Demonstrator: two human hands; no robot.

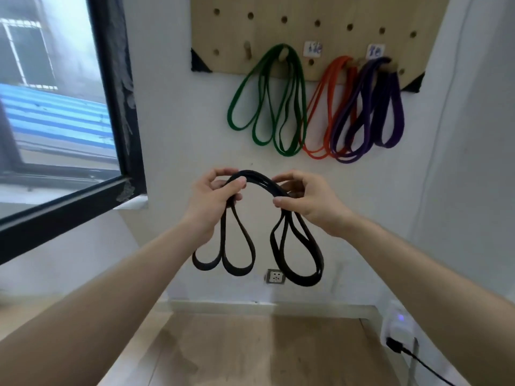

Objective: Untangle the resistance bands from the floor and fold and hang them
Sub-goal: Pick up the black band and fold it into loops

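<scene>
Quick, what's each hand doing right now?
Left hand: gripping the folded black band near its top.
Right hand: pinching the same black band on the other side.

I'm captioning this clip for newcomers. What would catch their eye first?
The folded black band, held up at centre, pinched between the left hand and right hand, loops dangling. Above it, a green band, an orange band and a purple band hang on the wooden pegboard.
</scene>
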